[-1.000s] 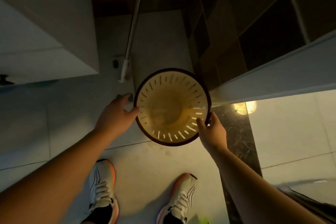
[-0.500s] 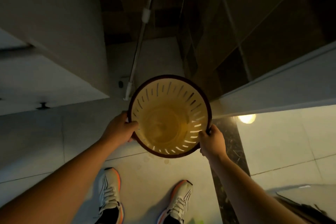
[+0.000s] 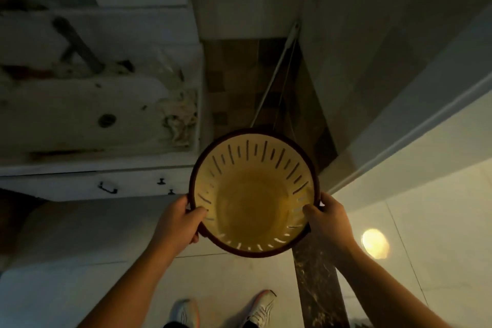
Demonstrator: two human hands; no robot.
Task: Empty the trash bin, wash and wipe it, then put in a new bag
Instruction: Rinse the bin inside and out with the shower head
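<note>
I look straight down into a round trash bin (image 3: 253, 208), cream-yellow inside with slotted walls and a dark brown rim. It holds no bag and nothing lies on its bottom. My left hand (image 3: 178, 224) grips the rim on the left, thumb inside the wall. My right hand (image 3: 326, 221) grips the rim on the right, thumb inside as well. The bin is held up off the floor, in front of my body.
A stained white sink (image 3: 93, 114) with a drain hole lies at the left, cabinet doors with dark handles (image 3: 107, 188) beneath it. A mop pole (image 3: 274, 77) leans in the tiled corner behind the bin. A door frame (image 3: 399, 141) runs along the right. My shoes (image 3: 262, 309) stand on pale floor tiles.
The bin has risen from the floor with both hands on its rim. My left hand has closed on the rim. The view has tilted up, bringing the sink into sight.
</note>
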